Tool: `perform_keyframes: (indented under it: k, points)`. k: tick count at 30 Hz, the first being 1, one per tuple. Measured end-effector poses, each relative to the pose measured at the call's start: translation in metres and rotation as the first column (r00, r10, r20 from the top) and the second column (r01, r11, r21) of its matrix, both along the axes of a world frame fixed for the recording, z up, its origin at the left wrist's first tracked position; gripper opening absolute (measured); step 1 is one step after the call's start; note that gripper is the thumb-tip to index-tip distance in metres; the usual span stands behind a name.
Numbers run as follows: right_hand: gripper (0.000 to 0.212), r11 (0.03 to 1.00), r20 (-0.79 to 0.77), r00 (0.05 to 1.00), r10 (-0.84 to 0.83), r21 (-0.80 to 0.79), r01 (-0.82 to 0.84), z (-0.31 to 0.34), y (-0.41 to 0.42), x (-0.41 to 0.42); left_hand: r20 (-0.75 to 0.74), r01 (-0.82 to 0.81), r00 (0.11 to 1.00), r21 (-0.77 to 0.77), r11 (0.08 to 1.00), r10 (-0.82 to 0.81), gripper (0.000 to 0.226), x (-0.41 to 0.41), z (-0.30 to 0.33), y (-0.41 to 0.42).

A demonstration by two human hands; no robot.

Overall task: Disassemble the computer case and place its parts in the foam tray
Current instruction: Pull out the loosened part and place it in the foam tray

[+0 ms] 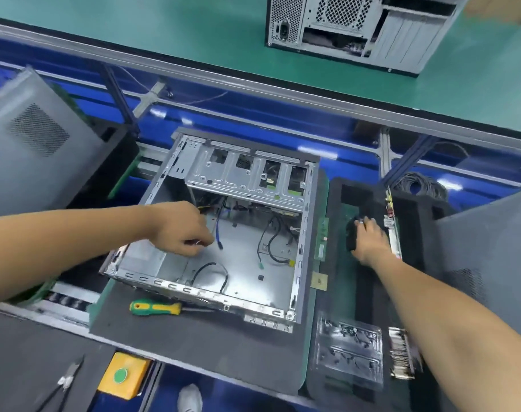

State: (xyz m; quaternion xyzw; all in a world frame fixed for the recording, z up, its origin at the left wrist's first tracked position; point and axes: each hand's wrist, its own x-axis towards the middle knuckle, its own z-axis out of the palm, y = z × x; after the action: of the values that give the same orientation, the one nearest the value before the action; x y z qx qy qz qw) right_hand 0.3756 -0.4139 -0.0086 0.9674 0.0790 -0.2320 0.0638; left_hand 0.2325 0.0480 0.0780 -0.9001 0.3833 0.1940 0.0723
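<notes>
Case (223, 233) — an open metal computer case, lying on its side on a dark mat (170, 337) in front of me, its inside facing up. Nearest me on the mat, just beside the case's front edge, lies a screwdriver (155, 308) with a green and yellow handle. Lower left, a yellow box (125, 379) with a green button, and pliers (63, 385) beside it.

To the lower right sits a clear plastic tray (350, 352) holding small dark parts, too blurred to name.

My left hand (180, 228) reaches into the case with fingers curled, pinching thin wires (207, 209) near a blue cable (219, 233). Loose black cables (271, 242) lie across the case floor. The drive cage (247, 171) spans the far side.

My right hand (370, 240) is to the right of the case, over the black foam tray (414, 215), fingers curled round a dark part (352, 233) — I cannot tell what it is. A circuit board (392, 224) stands on edge in the tray just beside that hand.

Farther off, a blue conveyor frame (253, 114), then a green bench (194, 34) with another case (360, 28) standing on it.
</notes>
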Motion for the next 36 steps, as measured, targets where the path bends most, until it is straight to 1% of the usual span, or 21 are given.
perform_keyframes:
  k: [2, 4, 5, 7, 8, 10, 12, 14, 15, 19, 22, 25, 29, 34, 36]
  points:
    - [0.094, 0.997, -0.016, 0.999, 0.035, -0.067, -0.036, -0.008, 0.0, 0.01, -0.018, 0.003, 1.0, -0.019, 1.0, -0.004, 0.022, 0.001, 0.0, -0.001]
    - [0.09, 0.988, -0.014, 0.997, 0.074, -0.132, -0.076, -0.014, 0.003, 0.017, -0.024, 0.008, 1.0, -0.046, 0.999, -0.009, 0.019, 0.0, -0.002, 0.0]
    - [0.086, 0.981, 0.004, 0.995, 0.101, -0.168, -0.099, -0.016, 0.005, 0.018, -0.026, 0.001, 1.0, -0.054, 0.999, -0.002, 0.018, -0.001, -0.002, 0.002]
    - [0.081, 0.963, 0.09, 0.983, 0.159, -0.232, -0.134, -0.02, 0.008, 0.022, -0.011, -0.008, 1.0, -0.063, 0.998, 0.008, 0.018, -0.001, -0.003, 0.002]
    - [0.083, 0.96, 0.132, 0.976, 0.172, -0.246, -0.136, -0.02, 0.009, 0.024, 0.0, -0.007, 1.0, -0.064, 0.998, 0.007, 0.018, -0.001, -0.005, 0.003]
    - [0.09, 0.965, 0.166, 0.974, 0.154, -0.237, -0.112, -0.02, 0.013, 0.027, 0.002, -0.011, 1.0, -0.076, 0.997, 0.011, 0.018, 0.0, -0.008, 0.003]
    - [0.084, 0.968, 0.175, 0.974, 0.144, -0.231, -0.102, -0.02, 0.017, 0.03, -0.002, -0.011, 1.0, -0.091, 0.996, 0.011, 0.017, 0.0, -0.011, 0.005]
    - [0.074, 0.964, 0.184, 0.969, 0.166, -0.239, -0.12, -0.019, 0.015, 0.032, -0.007, 0.0, 1.0, -0.107, 0.994, -0.001, 0.016, 0.002, -0.014, 0.007]
    - [0.073, 0.96, 0.179, 0.966, 0.186, -0.243, -0.14, -0.02, 0.014, 0.033, -0.007, 0.006, 1.0, -0.109, 0.994, -0.007, 0.016, 0.002, -0.015, 0.008]
    - [0.082, 0.927, 0.072, 0.954, 0.29, -0.27, -0.261, -0.015, 0.009, 0.034, 0.0, 0.005, 1.0, -0.093, 0.996, -0.005, 0.02, 0.001, -0.012, 0.004]
    - [0.098, 0.918, -0.014, 0.957, 0.288, -0.279, -0.281, -0.014, 0.005, 0.018, 0.001, 0.013, 1.0, -0.083, 0.996, -0.013, 0.024, 0.001, -0.009, 0.002]
    - [0.103, 0.899, -0.106, 0.952, 0.289, -0.313, -0.307, -0.014, 0.003, -0.009, 0.018, 0.03, 0.999, -0.095, 0.995, -0.028, 0.021, 0.0, -0.009, 0.003]
    - [0.116, 0.869, -0.238, 0.929, 0.284, -0.346, -0.355, -0.01, 0.002, -0.041, 0.031, 0.035, 0.999, -0.116, 0.993, -0.032, 0.02, -0.001, -0.008, 0.002]
    - [0.119, 0.87, -0.309, 0.918, 0.25, -0.344, -0.353, -0.008, 0.0, -0.069, 0.053, 0.035, 0.998, -0.114, 0.993, -0.03, 0.019, -0.002, -0.006, 0.001]
    - [0.109, 0.881, -0.328, 0.916, 0.23, -0.33, -0.339, -0.007, -0.001, -0.074, 0.048, 0.034, 0.998, -0.111, 0.993, -0.029, 0.02, -0.003, -0.005, 0.002]
